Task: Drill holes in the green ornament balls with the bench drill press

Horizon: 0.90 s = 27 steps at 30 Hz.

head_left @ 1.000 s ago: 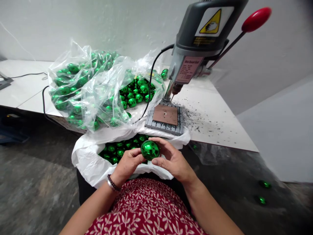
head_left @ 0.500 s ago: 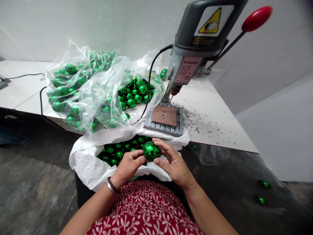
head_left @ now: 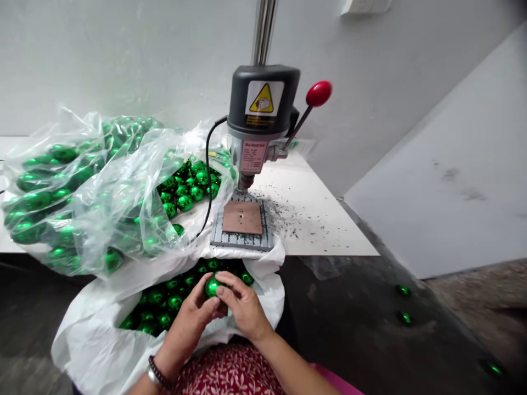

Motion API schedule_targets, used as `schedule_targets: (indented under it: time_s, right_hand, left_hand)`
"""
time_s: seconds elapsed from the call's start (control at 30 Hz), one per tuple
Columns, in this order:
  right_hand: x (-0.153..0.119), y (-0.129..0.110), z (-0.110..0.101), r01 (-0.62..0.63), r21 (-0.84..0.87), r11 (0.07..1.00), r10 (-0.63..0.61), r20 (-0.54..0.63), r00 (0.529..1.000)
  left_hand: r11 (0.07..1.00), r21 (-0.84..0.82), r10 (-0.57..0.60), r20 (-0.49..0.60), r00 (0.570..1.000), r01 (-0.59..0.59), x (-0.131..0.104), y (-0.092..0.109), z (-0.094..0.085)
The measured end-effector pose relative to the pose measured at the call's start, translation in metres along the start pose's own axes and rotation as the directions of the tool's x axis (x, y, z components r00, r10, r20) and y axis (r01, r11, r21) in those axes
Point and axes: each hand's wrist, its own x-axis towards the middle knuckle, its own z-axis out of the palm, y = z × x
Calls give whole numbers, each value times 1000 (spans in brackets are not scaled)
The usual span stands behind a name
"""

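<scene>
Between both hands I hold one shiny green bauble (head_left: 213, 286), just above an open white bag (head_left: 88, 321) on my lap. My left hand (head_left: 192, 312) grips it from the left with thumb and fingers. My right hand (head_left: 242, 306) closes on it from the right, its fingers over the top. The underside of the bauble is hidden by my fingers. More green baubles (head_left: 155, 296) fill the bag below. In front of my hands stands a small bench drill (head_left: 263, 101), with a brown square board (head_left: 242, 217) on its grey slotted base (head_left: 220, 237).
A large clear plastic bag (head_left: 102, 197) of green baubles lies on the white table (head_left: 325, 219) at the left. Dark shavings are scattered right of the drill base. The drill's red-knobbed lever (head_left: 318, 94) sticks out right. Several loose baubles (head_left: 405, 317) lie on the dark floor.
My view has turned right and tilted up, so the drill appears farther left and smaller. Both hands have closed further around the bauble, and my right fingers now cover more of it.
</scene>
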Motion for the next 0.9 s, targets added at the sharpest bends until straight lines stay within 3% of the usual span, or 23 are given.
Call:
schedule_targets:
  time_s: [0.17,0.27,0.33,0.4,0.47,0.53,0.67,0.77,0.9]
  right_hand:
    - [9,18,10,59,-70,996,-62,-43,997]
    - [11,19,7,126,-171,977,-139,-67,988]
    - [11,15,-2,185,-235,954,-206,-69,976]
    - [11,8,-15,311,-405,860,-376,-91,922]
    - [11,1,-32,402,-596,695,-566,-108,817]
    - [12,-4,-51,404,-725,558,-681,-120,723]
    - [21,-2,-86,219,-895,390,-733,-158,661]
    - [34,7,-104,32,-940,341,-701,-231,675]
    - [43,16,-116,-48,-926,375,-620,-290,729]
  left_hand:
    - [997,67,-45,-70,996,50,13,-3,-4]
    - [929,365,17,-218,976,65,25,-13,-23]
    - [787,616,192,-294,936,32,36,-25,-40]
    - [638,770,309,-277,910,18,45,-37,-54]
    - [537,844,337,-215,917,1,50,-44,-60]
    - [515,856,321,-138,937,-50,51,-44,-55]
    - [621,770,314,-71,947,-148,49,-20,-25]
    - [576,770,443,-12,896,-274,55,9,-4]
    - [436,813,597,60,800,-386,73,41,10]
